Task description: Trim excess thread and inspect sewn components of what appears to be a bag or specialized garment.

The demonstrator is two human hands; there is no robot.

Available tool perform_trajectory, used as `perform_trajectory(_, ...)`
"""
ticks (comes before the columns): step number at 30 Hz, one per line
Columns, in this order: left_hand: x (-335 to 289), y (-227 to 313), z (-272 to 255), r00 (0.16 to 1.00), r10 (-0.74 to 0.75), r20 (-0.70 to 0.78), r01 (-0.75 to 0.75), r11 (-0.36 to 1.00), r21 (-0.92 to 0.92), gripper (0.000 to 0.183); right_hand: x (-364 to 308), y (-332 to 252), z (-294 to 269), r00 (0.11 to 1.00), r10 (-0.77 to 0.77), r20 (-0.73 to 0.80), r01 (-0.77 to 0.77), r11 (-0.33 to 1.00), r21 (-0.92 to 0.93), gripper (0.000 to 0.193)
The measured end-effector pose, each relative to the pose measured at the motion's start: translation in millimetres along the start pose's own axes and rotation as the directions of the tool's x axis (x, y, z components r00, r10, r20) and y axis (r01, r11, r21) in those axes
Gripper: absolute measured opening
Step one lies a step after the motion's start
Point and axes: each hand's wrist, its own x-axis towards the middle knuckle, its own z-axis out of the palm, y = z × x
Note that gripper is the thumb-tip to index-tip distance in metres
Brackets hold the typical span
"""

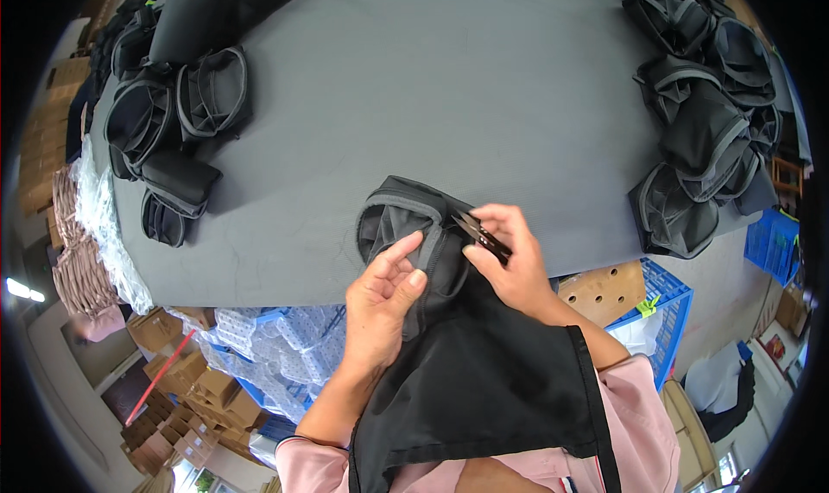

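Near the front edge of the table, a black fabric pouch (401, 201) with a grey-piped rim and a zipper lies with its mouth gaping toward me. My left hand (381, 294) grips the pouch's near side, index finger and thumb pointing along its zippered edge. In my right hand (514, 255) is a pair of thread snips (485, 239) with dark handles, its pointed blades aimed up and left beside the pouch's right rim. Whether the blades touch the fabric or a thread is too small to tell. A black apron (484, 381) covers my front below the pouch.
More black pouches (211, 93) are heaped along the table's left side, with another pile (704, 135) on the right. The grey-covered table (432, 87) curves between them. Blue crates (669, 299), bubble wrap (285, 342) and cardboard boxes (220, 385) stand below its near edge.
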Motion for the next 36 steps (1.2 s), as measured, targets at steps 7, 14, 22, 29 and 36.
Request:
perform_trajectory(7, -10, -3, -1, 0.998, -0.061, 0.03, 0.058, 0.994, 0.092, 0.035, -10, -28, -21, 0.986, -0.036, 0.162, 0.074, 0.969, -0.237, 0.023)
perform_trajectory(14, -11, 1, 9, 0.997, -0.069, 0.015, 0.069, 0.998, 0.011, 0.031, -6, -27, -20, 0.982, -0.006, 0.187, 0.046, 0.977, -0.21, 0.022)
perform_trajectory(22, -11, -7, 0, 0.995, -0.071, 0.064, 0.07, 0.997, 0.026, 0.03, -6, -27, -16, 0.966, -0.206, 0.156, 0.248, 0.907, -0.341, 0.021)
perform_trajectory(29, -10, -5, -2, 0.997, -0.043, 0.064, 0.043, 0.999, 0.008, 0.03, -10, -21, -23, 0.962, -0.226, 0.155, 0.265, 0.908, -0.324, 0.019)
perform_trajectory(36, -7, -7, -3, 0.986, 0.019, 0.167, 0.003, 0.991, -0.13, 0.043, 8, -23, -16, 0.977, 0.034, 0.213, -0.01, 0.994, -0.113, 0.028)
